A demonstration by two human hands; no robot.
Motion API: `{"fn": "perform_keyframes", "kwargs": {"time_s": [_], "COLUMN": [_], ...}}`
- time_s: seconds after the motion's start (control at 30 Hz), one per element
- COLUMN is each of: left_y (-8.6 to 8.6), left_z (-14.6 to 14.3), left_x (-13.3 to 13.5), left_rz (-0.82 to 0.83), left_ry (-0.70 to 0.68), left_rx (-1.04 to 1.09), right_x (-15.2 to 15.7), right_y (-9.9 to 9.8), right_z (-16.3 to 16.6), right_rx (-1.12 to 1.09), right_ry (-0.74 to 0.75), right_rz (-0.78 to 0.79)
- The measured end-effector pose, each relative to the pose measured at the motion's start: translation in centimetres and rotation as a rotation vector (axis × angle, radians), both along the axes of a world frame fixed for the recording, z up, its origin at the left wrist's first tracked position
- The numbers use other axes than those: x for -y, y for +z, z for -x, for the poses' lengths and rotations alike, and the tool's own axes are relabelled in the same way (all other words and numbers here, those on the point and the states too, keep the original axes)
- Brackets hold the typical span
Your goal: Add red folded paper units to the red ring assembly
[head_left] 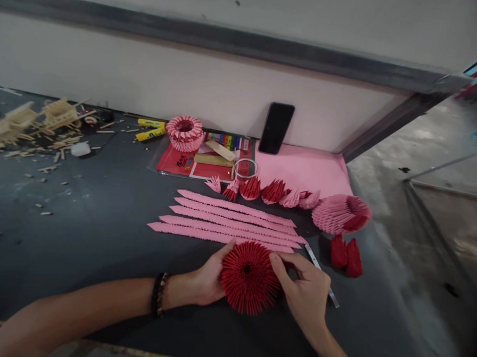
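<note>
A round red disc of folded paper pieces (248, 276) lies on the dark table near the front edge. My left hand (210, 279) grips its left side, fingers curled around the rim. My right hand (305, 289) pinches its right edge with thumb and fingers. Just behind the disc lie several long pink strips of joined paper pieces (226, 221). A thin metal blade (321, 273) lies partly under my right hand.
Small red and pink folded bundles (273, 191) line up behind the strips, with a pink-and-red cone shape (340, 213), two red stacks (346, 256), a pink ring (184, 133), pink sheet (303, 168), phone (276, 128) leaning on the wall, and wooden stick scraps (33, 125) at left.
</note>
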State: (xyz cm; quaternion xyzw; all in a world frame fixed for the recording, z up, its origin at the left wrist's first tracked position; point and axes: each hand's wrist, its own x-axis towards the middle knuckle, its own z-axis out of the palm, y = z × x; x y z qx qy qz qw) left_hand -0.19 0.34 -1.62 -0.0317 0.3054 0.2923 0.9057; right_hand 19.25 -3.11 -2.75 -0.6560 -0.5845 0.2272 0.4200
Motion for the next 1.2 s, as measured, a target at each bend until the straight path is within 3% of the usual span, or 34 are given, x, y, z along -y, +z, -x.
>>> {"fn": "perform_keyframes", "kwargs": {"time_s": [0.43,0.6,0.9,1.2], "left_y": [0.0,-0.4,-0.1,-0.3], "left_z": [-0.2,0.0,-0.2,0.0], "left_x": [-0.1,-0.2,-0.2,-0.1], "left_rz": [-0.064,-0.094,-0.031,0.044], "left_ry": [0.013,0.104,0.158,0.158], "left_rx": [-0.042,-0.094,-0.087,-0.046], "right_x": [-0.3,0.2,0.0,0.3], "right_y": [-0.3,-0.2,-1.6,-0.5], "right_z": [-0.2,-0.1,0.0,0.2], "right_rx": [-0.19,-0.163,-0.235,-0.127], "right_ry": [0.073,-0.011,0.033,-0.055], "right_rz": [0.146,0.095,0.202,0.11]}}
